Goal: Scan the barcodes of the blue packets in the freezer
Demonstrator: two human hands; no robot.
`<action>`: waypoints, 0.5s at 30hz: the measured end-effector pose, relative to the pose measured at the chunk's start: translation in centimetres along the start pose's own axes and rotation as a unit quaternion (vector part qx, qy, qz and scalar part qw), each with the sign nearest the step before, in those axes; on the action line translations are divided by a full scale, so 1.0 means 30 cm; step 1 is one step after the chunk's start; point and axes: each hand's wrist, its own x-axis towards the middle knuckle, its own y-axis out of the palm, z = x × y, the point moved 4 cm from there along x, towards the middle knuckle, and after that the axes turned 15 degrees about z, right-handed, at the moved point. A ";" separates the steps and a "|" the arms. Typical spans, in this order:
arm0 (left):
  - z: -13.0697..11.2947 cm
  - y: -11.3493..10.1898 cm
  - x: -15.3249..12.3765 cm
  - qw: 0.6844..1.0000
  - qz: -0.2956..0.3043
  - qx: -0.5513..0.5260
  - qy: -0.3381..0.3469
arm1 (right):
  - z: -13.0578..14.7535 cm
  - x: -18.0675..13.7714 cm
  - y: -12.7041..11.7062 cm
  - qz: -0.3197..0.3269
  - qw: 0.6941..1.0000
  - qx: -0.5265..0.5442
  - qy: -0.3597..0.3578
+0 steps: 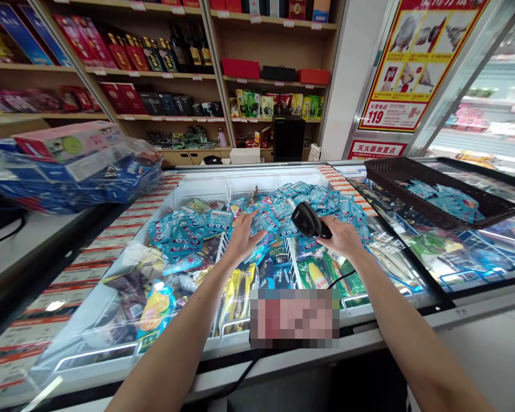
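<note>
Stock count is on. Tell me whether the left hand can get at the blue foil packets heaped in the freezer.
Probably yes: the left hand lies open on the blue foil packets, nothing between; the right hand grips the black handheld scanner.

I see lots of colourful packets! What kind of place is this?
Probably a small shop. A chest freezer is full of blue packets, the shelves behind hold boxed goods with price tags, and the right hand grips a barcode scanner.
</note>
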 end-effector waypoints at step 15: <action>0.060 -0.038 -0.015 0.940 -0.165 -0.290 -0.077 | 0.009 -0.001 -0.008 -0.009 1.000 -0.007 -0.016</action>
